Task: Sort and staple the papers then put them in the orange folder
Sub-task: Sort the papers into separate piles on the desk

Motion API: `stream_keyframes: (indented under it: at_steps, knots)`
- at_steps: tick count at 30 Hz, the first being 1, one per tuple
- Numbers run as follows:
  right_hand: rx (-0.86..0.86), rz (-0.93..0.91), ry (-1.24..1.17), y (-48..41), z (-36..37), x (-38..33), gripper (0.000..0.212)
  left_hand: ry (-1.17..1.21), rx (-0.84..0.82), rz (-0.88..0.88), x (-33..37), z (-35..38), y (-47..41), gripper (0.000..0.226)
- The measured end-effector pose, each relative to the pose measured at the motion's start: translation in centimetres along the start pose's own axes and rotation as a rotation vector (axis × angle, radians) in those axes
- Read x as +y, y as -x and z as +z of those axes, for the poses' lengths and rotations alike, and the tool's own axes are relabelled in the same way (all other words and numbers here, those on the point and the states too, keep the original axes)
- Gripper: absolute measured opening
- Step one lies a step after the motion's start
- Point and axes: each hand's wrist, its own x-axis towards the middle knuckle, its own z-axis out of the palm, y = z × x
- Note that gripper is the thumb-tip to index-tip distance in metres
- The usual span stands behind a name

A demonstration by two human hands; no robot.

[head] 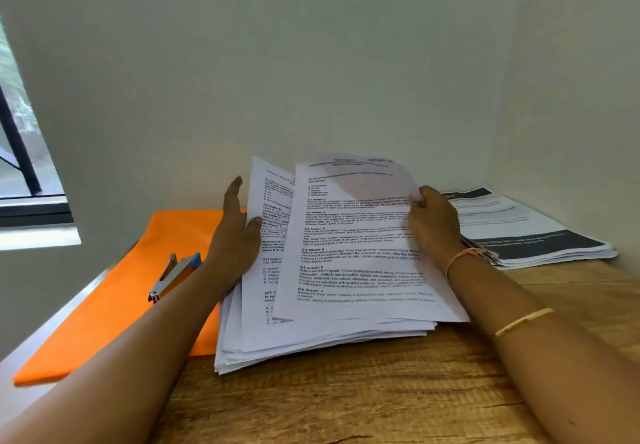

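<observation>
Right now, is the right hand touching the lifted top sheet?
Touching. The head view shows the right hand curled over the right edge of the top sheet, pinching it above the paper stack.

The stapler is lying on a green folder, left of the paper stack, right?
Wrong colour: the head view shows the stapler lying on the orange folder, not a green one; it is indeed left of the paper stack.
</observation>
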Motion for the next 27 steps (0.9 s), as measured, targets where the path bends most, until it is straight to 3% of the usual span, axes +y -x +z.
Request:
stream_keyframes:
  at_steps: [7,13,17,19,22,24,27]
  knots:
    - [0.169,0.115,0.218,-2.0,-5.5,3.3,0.017,-0.188,0.039,-0.02,-1.1,-0.8,-0.7,0.044]
    - [-0.092,0.222,0.431,-3.2,-6.5,6.7,0.034,-0.277,0.011,-0.047,-1.3,-0.7,-0.6,0.041]
    - [-0.195,0.216,0.122,-3.0,-5.0,5.1,0.068,-0.264,0.031,-0.043,-1.3,-0.9,-0.6,0.04]
    - [-0.204,0.312,-0.11,-3.1,-5.1,4.0,0.074,-0.262,0.046,-0.043,-1.3,-0.9,-0.6,0.04]
    - [-0.304,0.467,-0.475,-3.1,-5.9,2.9,0.04,-0.25,0.07,-0.048,-1.2,-1.0,-0.4,0.04]
    - [-0.38,0.542,-0.523,-2.7,-6.0,2.6,0.017,-0.24,0.096,-0.042,-1.1,-1.1,-0.4,0.039]
    - [-0.52,0.598,-0.473,-2.3,-5.5,2.3,0.023,-0.21,0.152,-0.035,-1.2,-1.5,-0.6,0.038]
